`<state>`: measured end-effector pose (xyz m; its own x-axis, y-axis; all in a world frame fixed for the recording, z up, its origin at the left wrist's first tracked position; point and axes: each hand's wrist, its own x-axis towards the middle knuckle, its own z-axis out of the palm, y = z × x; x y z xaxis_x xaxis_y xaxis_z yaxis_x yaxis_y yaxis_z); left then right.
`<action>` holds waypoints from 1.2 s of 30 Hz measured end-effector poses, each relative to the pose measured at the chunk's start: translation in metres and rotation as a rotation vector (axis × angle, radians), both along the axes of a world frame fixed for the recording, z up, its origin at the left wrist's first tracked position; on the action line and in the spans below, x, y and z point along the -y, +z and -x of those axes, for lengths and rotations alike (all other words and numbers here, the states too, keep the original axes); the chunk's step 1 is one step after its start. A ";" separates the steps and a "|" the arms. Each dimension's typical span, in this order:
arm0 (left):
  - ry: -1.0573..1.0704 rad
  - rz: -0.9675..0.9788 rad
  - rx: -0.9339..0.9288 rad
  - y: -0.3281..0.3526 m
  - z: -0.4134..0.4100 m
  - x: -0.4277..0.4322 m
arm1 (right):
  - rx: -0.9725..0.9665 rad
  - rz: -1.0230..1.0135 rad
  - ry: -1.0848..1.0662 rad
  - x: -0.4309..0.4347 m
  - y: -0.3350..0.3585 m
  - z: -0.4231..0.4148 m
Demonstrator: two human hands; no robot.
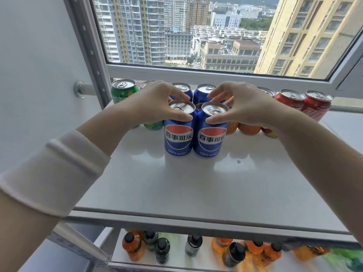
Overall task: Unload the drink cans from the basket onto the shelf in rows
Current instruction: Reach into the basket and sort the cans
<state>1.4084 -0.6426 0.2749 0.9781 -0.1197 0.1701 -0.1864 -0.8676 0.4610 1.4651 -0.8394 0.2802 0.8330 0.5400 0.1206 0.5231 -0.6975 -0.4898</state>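
Fingers pinch rims: left hand on the left blue can, right hand on the right blue can, likely squaring both upright on the shelf just before the back row.

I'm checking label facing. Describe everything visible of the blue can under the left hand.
The blue Pepsi can stands upright on the white shelf, shiny metal, its red, white and blue logo with Chinese characters facing the camera. Its silver lid's pull tab lies flat. The left hand grips its top rim, thumb in front, fingers behind. A matching can stands close beside it.
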 end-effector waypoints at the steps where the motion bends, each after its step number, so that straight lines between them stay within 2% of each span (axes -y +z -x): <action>1: -0.001 0.001 -0.001 0.000 0.000 0.000 | -0.002 0.005 0.000 0.000 0.000 0.000; 11: 0.007 -0.117 0.064 -0.009 0.010 0.006 | 0.058 -0.008 -0.011 -0.001 -0.010 0.011; 19: 0.050 -0.157 0.164 -0.004 0.035 0.016 | 0.271 -0.082 -0.118 0.003 -0.017 0.044; 30: 0.084 -0.221 0.247 0.001 0.135 0.086 | 0.391 -0.022 -0.084 0.062 -0.017 0.150; 36: 0.126 -0.192 0.273 -0.017 0.199 0.131 | 0.375 -0.004 -0.092 0.104 -0.042 0.212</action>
